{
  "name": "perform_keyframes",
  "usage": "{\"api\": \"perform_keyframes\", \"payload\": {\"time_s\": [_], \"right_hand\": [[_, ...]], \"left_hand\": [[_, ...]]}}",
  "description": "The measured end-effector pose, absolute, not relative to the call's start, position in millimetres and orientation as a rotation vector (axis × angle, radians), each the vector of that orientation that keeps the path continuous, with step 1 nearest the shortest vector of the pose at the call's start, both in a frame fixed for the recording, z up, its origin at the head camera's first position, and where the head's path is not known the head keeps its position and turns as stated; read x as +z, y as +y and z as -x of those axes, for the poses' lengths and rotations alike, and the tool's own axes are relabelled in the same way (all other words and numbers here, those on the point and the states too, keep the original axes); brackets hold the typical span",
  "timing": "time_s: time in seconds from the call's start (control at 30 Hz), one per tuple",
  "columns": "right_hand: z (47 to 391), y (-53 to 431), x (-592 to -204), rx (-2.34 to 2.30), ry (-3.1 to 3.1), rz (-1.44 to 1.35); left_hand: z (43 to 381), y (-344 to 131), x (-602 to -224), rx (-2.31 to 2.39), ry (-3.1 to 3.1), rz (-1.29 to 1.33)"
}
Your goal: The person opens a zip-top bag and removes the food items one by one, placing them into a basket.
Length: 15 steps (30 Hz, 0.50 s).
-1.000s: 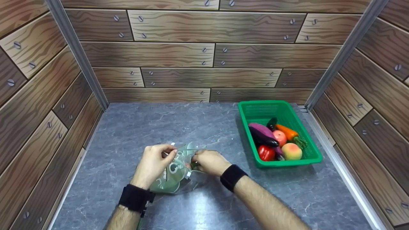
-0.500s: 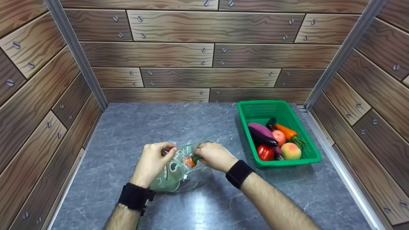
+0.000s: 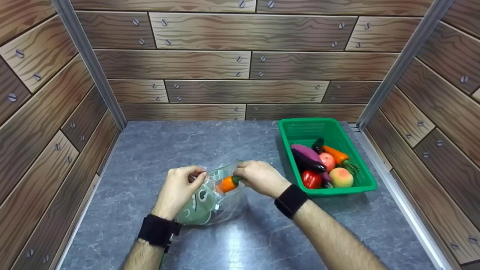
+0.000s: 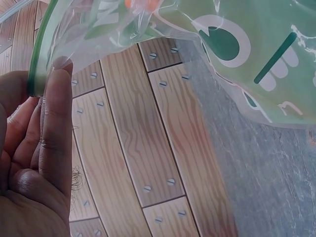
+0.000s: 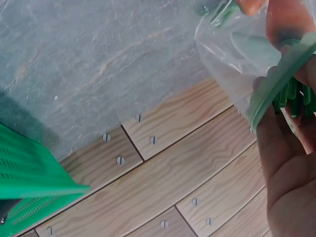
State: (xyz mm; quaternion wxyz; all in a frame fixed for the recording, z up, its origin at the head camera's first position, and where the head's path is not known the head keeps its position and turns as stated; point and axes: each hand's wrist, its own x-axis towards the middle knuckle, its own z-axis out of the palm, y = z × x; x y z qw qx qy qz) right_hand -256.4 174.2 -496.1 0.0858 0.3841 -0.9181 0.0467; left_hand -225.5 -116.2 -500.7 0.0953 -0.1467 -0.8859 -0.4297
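My left hand (image 3: pixel 176 189) pinches the rim of a clear zip bag (image 3: pixel 200 213) with green and white cartoon print. The left wrist view shows the bag's green zip edge (image 4: pixel 37 57) between thumb and fingers. An orange carrot (image 3: pixel 227 184) sticks partly out of the bag's mouth. My right hand (image 3: pixel 260 178) grips it by its green stems (image 5: pixel 292 96). The right wrist view has the bag's edge (image 5: pixel 281 81) lying across the fingers of that hand. Another orange shape (image 5: pixel 251 5) shows inside the bag; its kind is unclear.
To the right stands a green basket (image 3: pixel 339 192) holding an eggplant (image 3: pixel 305 155), a red pepper (image 3: pixel 312 180), a peach (image 3: pixel 341 177), another carrot (image 3: pixel 335 153) and more produce. Wood-patterned walls (image 3: pixel 210 63) enclose the grey tabletop (image 3: pixel 180 138).
My right hand has moved up and right from the bag's mouth, drawing the carrot further into view. My left hand has stayed nearly still on the bag's rim.
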Motion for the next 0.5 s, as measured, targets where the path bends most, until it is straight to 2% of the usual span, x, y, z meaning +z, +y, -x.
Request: {"api": "perform_keyframes", "payload": {"time_s": [0.5], "right_hand": [[258, 203, -472, 0.219, -2.715, -1.101]], "left_hand": [[226, -117, -501, -1.293, -2.623, 0.41]]}}
